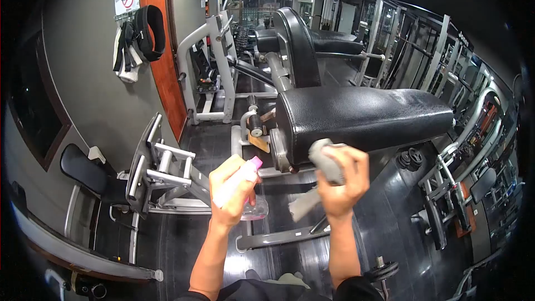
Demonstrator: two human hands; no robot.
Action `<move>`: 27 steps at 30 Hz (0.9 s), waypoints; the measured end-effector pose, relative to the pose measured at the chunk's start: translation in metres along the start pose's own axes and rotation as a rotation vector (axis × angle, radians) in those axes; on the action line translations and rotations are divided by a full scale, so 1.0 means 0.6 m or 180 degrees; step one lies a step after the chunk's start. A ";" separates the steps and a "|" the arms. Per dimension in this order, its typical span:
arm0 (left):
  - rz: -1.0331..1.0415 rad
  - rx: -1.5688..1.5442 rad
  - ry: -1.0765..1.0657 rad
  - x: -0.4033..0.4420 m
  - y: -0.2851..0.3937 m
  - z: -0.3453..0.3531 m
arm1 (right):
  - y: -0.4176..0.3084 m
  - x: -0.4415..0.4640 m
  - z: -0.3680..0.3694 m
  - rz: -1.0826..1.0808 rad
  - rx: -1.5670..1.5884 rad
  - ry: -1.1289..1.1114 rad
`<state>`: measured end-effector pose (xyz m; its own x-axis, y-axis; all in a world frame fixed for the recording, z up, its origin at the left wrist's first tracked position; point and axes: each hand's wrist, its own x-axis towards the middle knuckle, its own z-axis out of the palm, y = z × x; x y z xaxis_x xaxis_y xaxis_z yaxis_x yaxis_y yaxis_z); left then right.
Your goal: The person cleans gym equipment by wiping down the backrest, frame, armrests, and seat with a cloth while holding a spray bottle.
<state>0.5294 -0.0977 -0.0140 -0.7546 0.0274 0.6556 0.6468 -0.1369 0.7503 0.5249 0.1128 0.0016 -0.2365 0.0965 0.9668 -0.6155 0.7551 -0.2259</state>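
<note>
- The left hand (231, 185) is clamped around a clear bottle (257, 210) with a pink nozzle (256, 161), held above the dark floor (179, 248).
- The right hand (344, 183) grips a grey cloth (327, 163), one end hanging below.
- A long black pad (365, 114) lies just beyond the right hand.

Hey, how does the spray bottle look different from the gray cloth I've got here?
The spray bottle has a bright pink nozzle and a see-through base; the gray cloth is plain and opaque. The bottle looks rigid, while the cloth is bunched, with a loose end hanging down. Your left hand holds the bottle; your right hand holds the cloth. Both are partly hidden by your hands.
</note>
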 end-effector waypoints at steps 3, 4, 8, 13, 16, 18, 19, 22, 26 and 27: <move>0.0075 0.0068 -0.0112 -0.002 -0.004 -0.002 | 0.010 0.025 -0.003 0.0215 -0.0157 0.0430; 0.0032 0.0039 -0.0045 -0.002 -0.001 0.002 | -0.001 0.030 0.002 0.0285 -0.0223 0.0488; -0.0048 -0.0139 0.0140 0.000 0.000 0.009 | -0.040 0.010 0.038 0.0030 0.0252 0.0053; 0.0023 -0.0103 -0.0009 -0.002 -0.001 0.014 | 0.004 -0.013 0.019 -0.0232 0.0157 0.0014; 0.0054 -0.0131 -0.0028 -0.006 -0.002 0.016 | 0.037 -0.002 -0.016 -0.0034 -0.0107 0.0292; 0.0039 -0.0146 -0.0025 -0.009 0.000 0.019 | 0.049 0.011 -0.015 0.0238 -0.0258 0.0775; -0.0036 -0.0175 -0.0006 -0.010 0.003 0.023 | 0.044 0.014 -0.010 0.0338 -0.0241 0.0814; 0.0003 -0.0094 -0.0060 -0.010 -0.003 0.021 | 0.010 0.001 0.018 0.0138 0.0104 0.0557; -0.0146 -0.0121 -0.0002 -0.011 0.006 0.030 | -0.011 -0.045 0.052 -0.0213 0.0454 0.0063; -0.0150 -0.0118 -0.0002 -0.012 0.004 0.029 | -0.004 -0.042 0.046 -0.0272 0.0397 0.0022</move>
<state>0.5383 -0.0811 -0.0157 -0.7840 0.0351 0.6197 0.6061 -0.1719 0.7766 0.5115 0.0907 -0.0254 -0.1743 0.0400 0.9839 -0.7218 0.6745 -0.1553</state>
